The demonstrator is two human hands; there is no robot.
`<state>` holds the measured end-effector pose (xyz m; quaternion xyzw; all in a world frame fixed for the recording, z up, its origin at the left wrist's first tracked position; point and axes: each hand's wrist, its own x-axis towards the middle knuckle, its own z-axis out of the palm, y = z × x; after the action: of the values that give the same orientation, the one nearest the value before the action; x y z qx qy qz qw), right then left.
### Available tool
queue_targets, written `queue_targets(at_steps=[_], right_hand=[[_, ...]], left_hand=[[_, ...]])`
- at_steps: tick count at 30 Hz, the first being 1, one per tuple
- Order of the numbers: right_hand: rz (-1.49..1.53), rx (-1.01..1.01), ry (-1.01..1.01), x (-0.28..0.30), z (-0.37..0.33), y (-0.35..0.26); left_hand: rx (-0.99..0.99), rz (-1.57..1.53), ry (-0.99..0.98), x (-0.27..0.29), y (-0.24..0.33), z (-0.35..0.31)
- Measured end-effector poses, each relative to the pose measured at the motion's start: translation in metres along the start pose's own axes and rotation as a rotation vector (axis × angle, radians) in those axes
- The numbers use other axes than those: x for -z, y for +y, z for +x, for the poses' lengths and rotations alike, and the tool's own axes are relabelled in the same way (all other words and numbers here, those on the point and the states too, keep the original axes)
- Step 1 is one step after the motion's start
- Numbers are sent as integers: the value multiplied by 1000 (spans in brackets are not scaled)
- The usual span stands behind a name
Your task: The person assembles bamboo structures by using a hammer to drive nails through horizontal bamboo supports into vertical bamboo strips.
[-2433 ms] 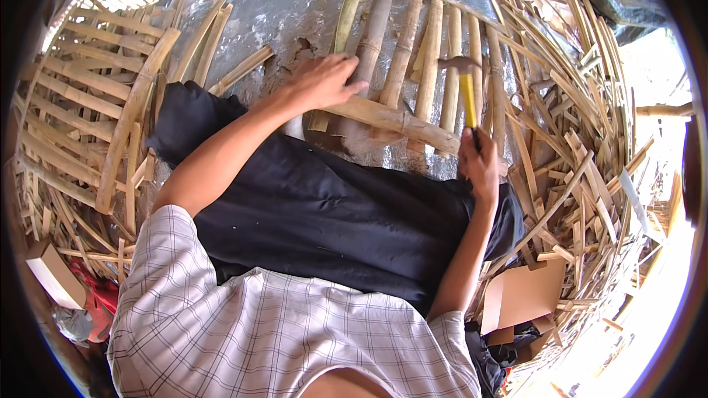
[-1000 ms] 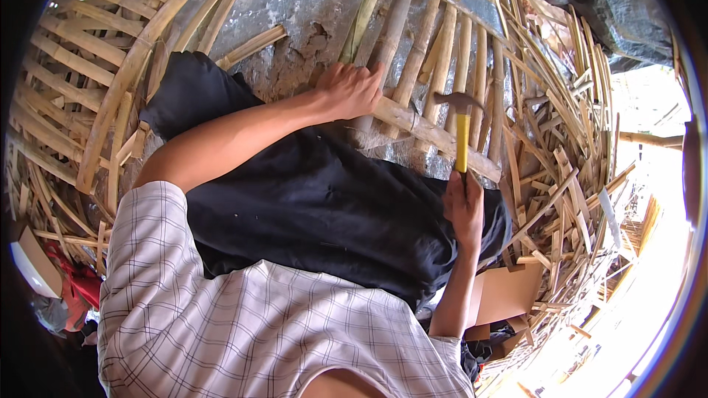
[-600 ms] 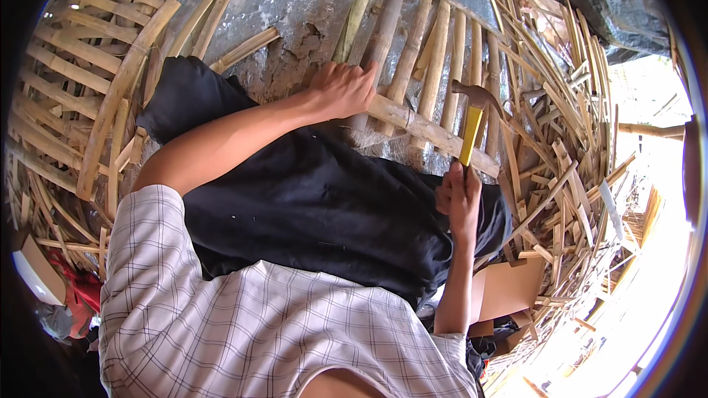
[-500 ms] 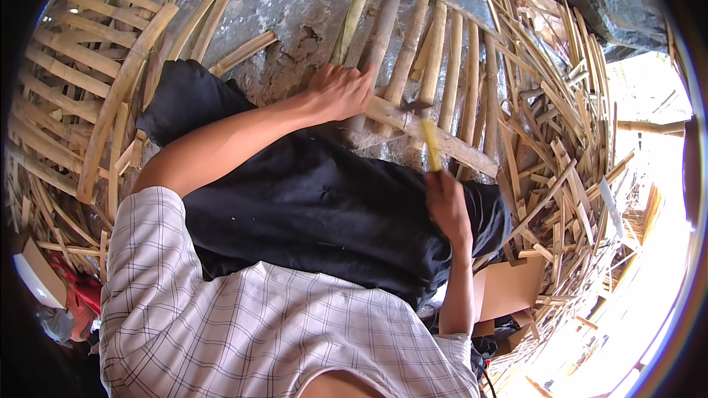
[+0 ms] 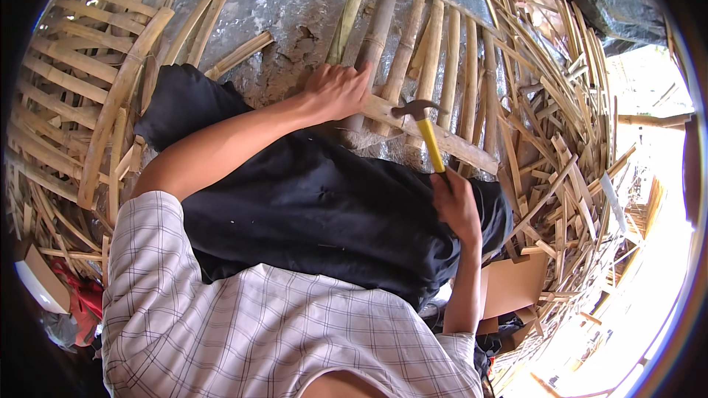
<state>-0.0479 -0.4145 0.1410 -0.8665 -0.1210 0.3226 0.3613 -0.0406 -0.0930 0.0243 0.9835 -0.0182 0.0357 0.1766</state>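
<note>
At the bamboo rail (image 5: 468, 150), yellow hammer (image 5: 429, 144) in right fingers (image 5: 441, 186).

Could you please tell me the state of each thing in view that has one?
Hammer: held, head over bamboo rail, contact unclear
Right hand: closed around the hammer
Left hand: curled, at the bamboo rail
Bamboo slats: spaced apart, roughly parallel
Bamboo strips: loosely heaped
Black cloth: creased

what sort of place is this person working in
Probably a rough bamboo workshop: a claw hammer in the right hand, a slatted bamboo frame, and a heap of cut strips at the right.
</note>
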Motion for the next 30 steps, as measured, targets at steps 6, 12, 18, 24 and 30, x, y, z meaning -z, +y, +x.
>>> queue_targets(at_steps=[6, 12, 18, 24, 30], right_hand=[[425, 34, 271, -30, 8, 1], [-175, 156, 189, -4, 4, -6], [328, 52, 373, -38, 5, 6], [-231, 287, 274, -15, -4, -13], [-444, 391, 546, -42, -3, -5]], left_hand=[[-33, 25, 66, -4, -1, -1], [-45, 38, 95, -9, -6, -2], [-4, -10, -2, 2, 3, 3], [12, 11, 0, -1, -3, -1], [-43, -8, 64, -5, -1, 1]])
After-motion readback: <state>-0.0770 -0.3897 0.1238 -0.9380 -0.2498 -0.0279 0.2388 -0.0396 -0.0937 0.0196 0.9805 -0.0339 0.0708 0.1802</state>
